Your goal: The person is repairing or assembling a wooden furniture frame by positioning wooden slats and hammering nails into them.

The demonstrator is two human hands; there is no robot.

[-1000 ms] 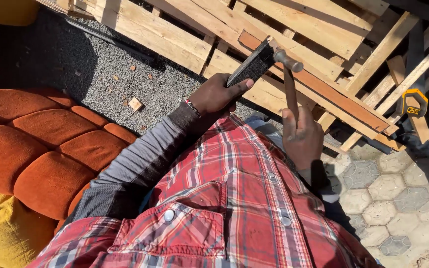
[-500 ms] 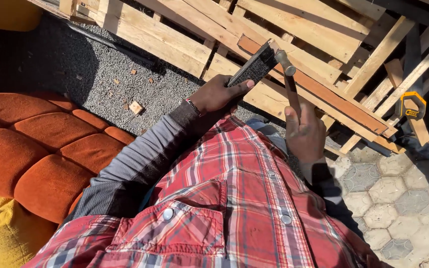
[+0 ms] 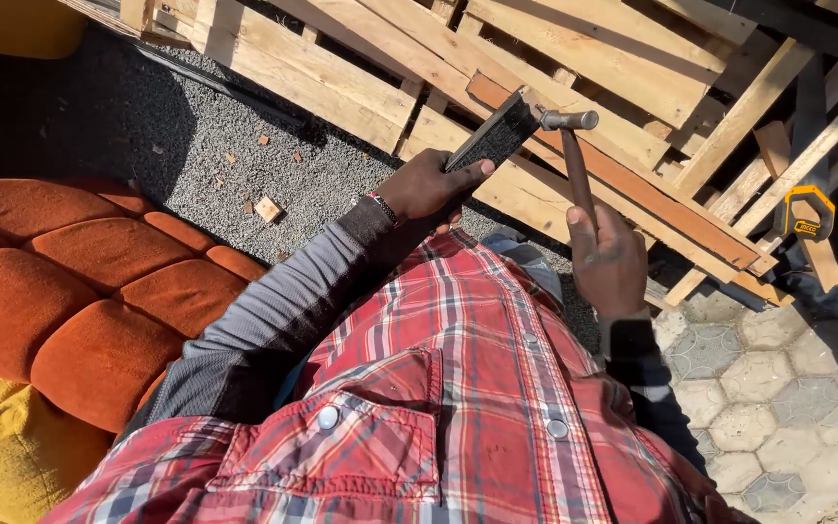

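While the left hand (image 3: 424, 186) is closed around the lower end of a flat dark block (image 3: 495, 136), thumb laid along its upper face and fingers wrapped beneath, the step in hand appears to be striking or tapping that block with a hammer (image 3: 571, 155). Further left, an orange tufted cushion (image 3: 60, 281) lies beside a gravel strip (image 3: 196, 146), on which a small wood offcut (image 3: 267, 209) rests well apart from the hands. The block is held tilted in the air, its upper end pointing up and to the right above the stacked wooden pallets (image 3: 574, 58). At that upper end the metal head of the hammer sits touching or just beside the block's corner; actual contact cannot be confirmed. The right hand (image 3: 608, 257) is clamped on the hammer's dark handle, fingers fully closed, with the handle rising nearly upright. As a judgement, the next move calls for a short, controlled swing while the left hand keeps the block steady and its fingers clear of the head. At far right, a yellow-and-black tool (image 3: 807, 212) lies among the planks above hexagonal paving (image 3: 778, 408).
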